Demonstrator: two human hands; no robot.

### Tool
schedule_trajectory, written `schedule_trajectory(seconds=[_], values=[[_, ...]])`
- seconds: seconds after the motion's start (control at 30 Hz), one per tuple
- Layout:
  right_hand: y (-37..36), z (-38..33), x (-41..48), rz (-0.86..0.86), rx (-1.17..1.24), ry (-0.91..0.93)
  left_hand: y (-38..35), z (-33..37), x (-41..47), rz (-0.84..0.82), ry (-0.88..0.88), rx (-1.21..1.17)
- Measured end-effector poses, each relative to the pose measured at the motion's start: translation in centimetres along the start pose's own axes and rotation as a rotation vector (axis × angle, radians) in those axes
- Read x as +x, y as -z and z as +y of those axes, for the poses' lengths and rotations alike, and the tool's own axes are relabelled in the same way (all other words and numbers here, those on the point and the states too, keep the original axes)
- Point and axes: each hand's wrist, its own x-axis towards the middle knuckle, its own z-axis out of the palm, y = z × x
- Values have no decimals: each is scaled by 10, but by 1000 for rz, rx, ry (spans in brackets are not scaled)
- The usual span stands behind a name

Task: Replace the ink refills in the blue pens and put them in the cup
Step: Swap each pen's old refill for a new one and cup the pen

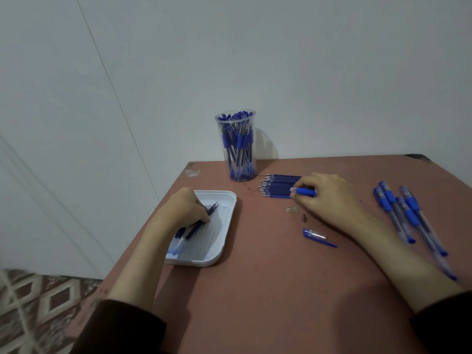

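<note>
Your dark sleeves (122, 328) frame the near edge of the view, both forearms reaching out over the reddish table (268, 290). Your right hand (329, 198) pinches a blue pen barrel (304, 191) between thumb and curled fingers, holding it level right above the row of fresh refills (277, 186), which lie side by side with their tips pointing left. Just behind that row, the clear cup (238, 146) stands upright near the wall, packed with blue pens. Your left hand (187, 208) sits in the white tray (222, 246), fingers curled down around a few dark refills (190, 232) there. A loose pen cap (315, 235) lies near your right wrist, and five capped pens (408, 215) lie together at the right side of the table
</note>
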Motion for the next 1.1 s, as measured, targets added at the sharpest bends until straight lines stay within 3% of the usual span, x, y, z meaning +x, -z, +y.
schedule_trajectory(seconds=[0.1, 0.17, 0.27, 0.37, 0.5, 0.67, 1.1], values=[[2, -1, -1, -9, 0, 1, 3, 0, -4, 44, -20, -36], [3, -2, -1, -1, 8, 4, 6, 6, -10, 140, -125, -186], [4, -4, -1, -5, 23, 37, 4, 28, -21, 227, -298, -730], [4, -4, -1, -25, 57, 66, -13, 58, -23, 139, -325, -1278], [3, -3, 1, -16, 77, 87, -50, 81, -10, 76, -267, -1672], [3, -3, 2, 22, 76, 80, -66, 84, -2, 183, -282, -1723], [2, -2, 1, 42, 59, 76, -70, 79, 6, 150, -258, -1667]])
